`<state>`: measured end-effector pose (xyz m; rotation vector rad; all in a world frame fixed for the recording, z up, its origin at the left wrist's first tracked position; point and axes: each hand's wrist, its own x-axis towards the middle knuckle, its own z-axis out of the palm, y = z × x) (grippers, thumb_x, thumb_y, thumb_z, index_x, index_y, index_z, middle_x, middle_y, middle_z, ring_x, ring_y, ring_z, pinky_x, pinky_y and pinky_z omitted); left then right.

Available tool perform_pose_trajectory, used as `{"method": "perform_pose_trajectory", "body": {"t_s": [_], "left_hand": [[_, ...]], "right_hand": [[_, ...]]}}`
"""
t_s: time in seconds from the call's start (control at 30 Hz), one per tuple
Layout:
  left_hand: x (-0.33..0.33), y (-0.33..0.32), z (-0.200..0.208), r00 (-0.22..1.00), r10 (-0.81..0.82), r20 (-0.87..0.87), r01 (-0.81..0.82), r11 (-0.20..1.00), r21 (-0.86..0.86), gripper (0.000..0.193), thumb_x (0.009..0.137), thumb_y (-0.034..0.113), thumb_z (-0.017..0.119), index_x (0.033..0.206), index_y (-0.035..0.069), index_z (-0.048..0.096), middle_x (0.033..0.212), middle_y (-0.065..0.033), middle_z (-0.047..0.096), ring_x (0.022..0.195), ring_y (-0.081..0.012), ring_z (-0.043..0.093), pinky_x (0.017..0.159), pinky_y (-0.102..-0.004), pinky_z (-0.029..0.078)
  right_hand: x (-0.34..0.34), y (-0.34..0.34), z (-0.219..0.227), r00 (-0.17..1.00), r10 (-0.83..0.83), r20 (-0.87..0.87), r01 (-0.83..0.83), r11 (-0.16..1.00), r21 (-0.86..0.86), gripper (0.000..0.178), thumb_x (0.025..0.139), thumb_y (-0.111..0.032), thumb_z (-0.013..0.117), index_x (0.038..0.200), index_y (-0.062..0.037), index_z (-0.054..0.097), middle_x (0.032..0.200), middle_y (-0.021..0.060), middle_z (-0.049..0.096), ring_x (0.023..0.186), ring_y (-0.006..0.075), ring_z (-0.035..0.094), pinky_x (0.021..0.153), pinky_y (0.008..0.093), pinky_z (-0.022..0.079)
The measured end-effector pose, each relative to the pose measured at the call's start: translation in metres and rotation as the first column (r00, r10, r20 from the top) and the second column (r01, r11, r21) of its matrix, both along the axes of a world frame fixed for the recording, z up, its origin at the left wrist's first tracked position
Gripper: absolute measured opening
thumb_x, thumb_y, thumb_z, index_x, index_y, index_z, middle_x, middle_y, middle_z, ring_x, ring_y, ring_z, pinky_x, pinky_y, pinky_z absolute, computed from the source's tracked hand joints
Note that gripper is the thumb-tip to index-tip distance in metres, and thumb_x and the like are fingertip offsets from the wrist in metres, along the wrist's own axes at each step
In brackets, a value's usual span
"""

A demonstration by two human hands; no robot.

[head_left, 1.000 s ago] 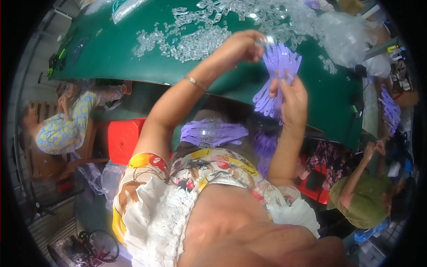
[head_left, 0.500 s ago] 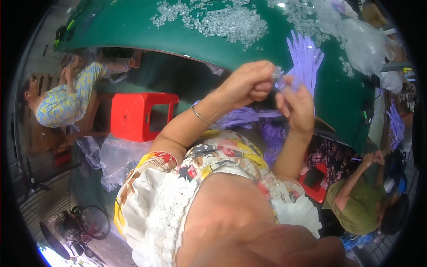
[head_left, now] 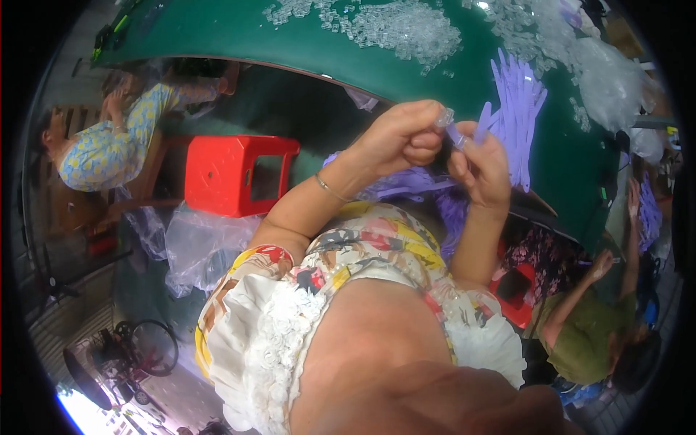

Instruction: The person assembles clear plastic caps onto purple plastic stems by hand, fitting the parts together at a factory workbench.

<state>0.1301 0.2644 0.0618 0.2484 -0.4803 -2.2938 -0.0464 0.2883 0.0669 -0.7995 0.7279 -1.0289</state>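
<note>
My left hand (head_left: pixel 407 138) pinches a small clear plastic piece (head_left: pixel 444 118) at its fingertips. My right hand (head_left: pixel 482 165) grips a bunch of thin purple plastic strips (head_left: pixel 516 119) that fan upward over the green table (head_left: pixel 304 51). The two hands meet, and the clear piece touches the end of one purple strip. More purple strips (head_left: pixel 406 185) lie in my lap below the hands.
Piles of clear plastic pieces (head_left: pixel 406 25) and clear bags (head_left: pixel 605 72) lie on the green table. A red plastic stool (head_left: pixel 235 174) stands at left beside a seated person in a patterned top (head_left: pixel 109 148). Another person in green (head_left: pixel 580 326) sits at right. A fan (head_left: pixel 148 348) stands lower left.
My left hand came back from the clear pieces on the table and met my right hand at the purple strips. The view has tilted down, so the table sits higher in frame.
</note>
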Motion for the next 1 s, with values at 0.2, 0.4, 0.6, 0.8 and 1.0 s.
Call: {"method": "perform_pose_trajectory", "body": {"t_s": [0.2, 0.4, 0.6, 0.8, 1.0], "left_hand": [[0.003, 0.004, -0.004, 1.000, 0.011, 0.014, -0.011, 1.000, -0.010, 0.028, 0.095, 0.030, 0.040, 0.083, 0.005, 0.045, 0.055, 0.0022, 0.034, 0.044, -0.0052, 0.024, 0.041, -0.0188, 0.020], [0.005, 0.007, -0.002, 0.998, 0.034, 0.047, -0.034, 0.999, -0.001, 0.028, 0.094, 0.030, 0.041, 0.082, 0.005, 0.045, 0.055, 0.0023, 0.033, 0.044, -0.0053, 0.024, 0.041, -0.0188, 0.020], [0.006, 0.010, -0.007, 0.993, 0.035, 0.109, -0.035, 0.999, 0.002, 0.028, 0.094, 0.029, 0.041, 0.082, 0.004, 0.045, 0.055, 0.0019, 0.034, 0.044, -0.0055, 0.025, 0.041, -0.0188, 0.021], [0.011, 0.010, -0.012, 1.000, 0.019, -0.001, -0.019, 0.999, -0.030, 0.027, 0.094, 0.029, 0.043, 0.083, 0.004, 0.047, 0.055, 0.0018, 0.035, 0.044, -0.0056, 0.025, 0.041, -0.0188, 0.021], [0.012, 0.013, -0.016, 0.993, 0.038, 0.109, -0.032, 0.998, -0.062, 0.025, 0.092, 0.029, 0.046, 0.089, 0.004, 0.050, 0.057, 0.0028, 0.036, 0.046, -0.0051, 0.028, 0.043, -0.0181, 0.023]], "right_hand": [[0.004, 0.001, 0.001, 1.000, 0.015, -0.028, -0.014, 1.000, 0.022, 0.022, 0.087, -0.013, 0.050, 0.101, 0.0046, 0.052, 0.059, 0.0060, 0.053, 0.038, 0.0048, 0.035, 0.037, 0.0152, 0.027], [0.005, 0.004, 0.001, 1.000, -0.004, -0.009, 0.005, 1.000, 0.028, 0.022, 0.087, -0.013, 0.049, 0.100, 0.0050, 0.052, 0.059, 0.0058, 0.052, 0.038, 0.0047, 0.035, 0.038, 0.0153, 0.028], [0.010, 0.005, 0.002, 1.000, -0.027, 0.015, 0.027, 1.000, -0.016, 0.023, 0.087, -0.012, 0.048, 0.101, 0.0057, 0.051, 0.058, 0.0056, 0.051, 0.038, 0.0048, 0.034, 0.039, 0.0158, 0.029], [0.010, 0.007, -0.001, 1.000, 0.005, -0.009, -0.005, 1.000, -0.001, 0.024, 0.086, -0.012, 0.049, 0.101, 0.0061, 0.051, 0.058, 0.0054, 0.051, 0.039, 0.0045, 0.034, 0.039, 0.0157, 0.028], [0.014, 0.007, 0.002, 0.999, 0.002, -0.051, -0.003, 0.999, -0.033, 0.022, 0.087, -0.012, 0.049, 0.102, 0.0043, 0.052, 0.063, 0.0050, 0.052, 0.043, 0.0050, 0.037, 0.041, 0.0161, 0.030]]}}
